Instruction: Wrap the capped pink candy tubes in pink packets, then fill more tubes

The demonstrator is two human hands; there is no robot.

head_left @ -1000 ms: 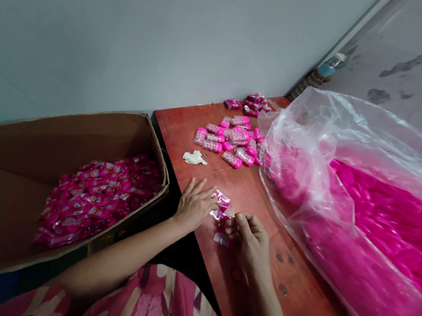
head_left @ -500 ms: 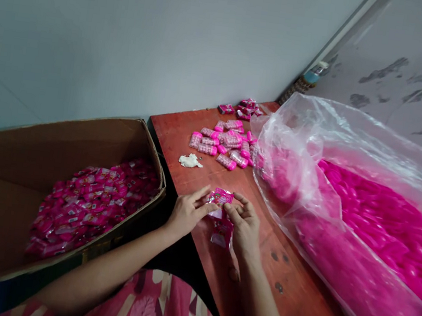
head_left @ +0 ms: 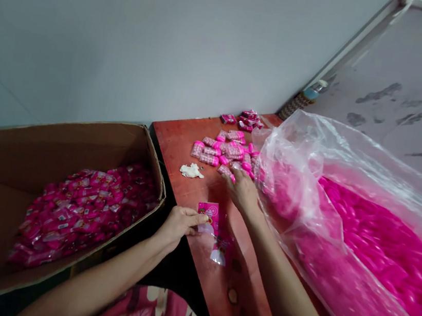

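Observation:
My left hand point(head_left: 182, 223) pinches a small pink printed plastic wrapper point(head_left: 207, 212) between thumb and fingers, just above the table. Below it, on the tabletop, lies a second pink wrapper point(head_left: 219, 251) with a clear end. My right hand point(head_left: 243, 191) is stretched out at the near edge of a loose group of small clear containers with pink caps point(head_left: 210, 159). Its fingers are apart over one container point(head_left: 225, 171), at least very near it; whether they touch is hard to see. Small pellets show inside the containers.
An open cardboard box point(head_left: 151, 163) at left holds many pink wrapped packets point(head_left: 83, 208). On the right, a large clear plastic bag point(head_left: 299, 138) holds bright pink pieces point(head_left: 376, 231). A crumpled white scrap point(head_left: 191, 170), pink packs point(head_left: 249, 120) and a bottle point(head_left: 304, 99) are on the red table point(head_left: 175, 137).
My right hand has left the wrapper and moved forward to the containers. My left hand keeps the wrapper and sits slightly lower. The view has shifted slightly.

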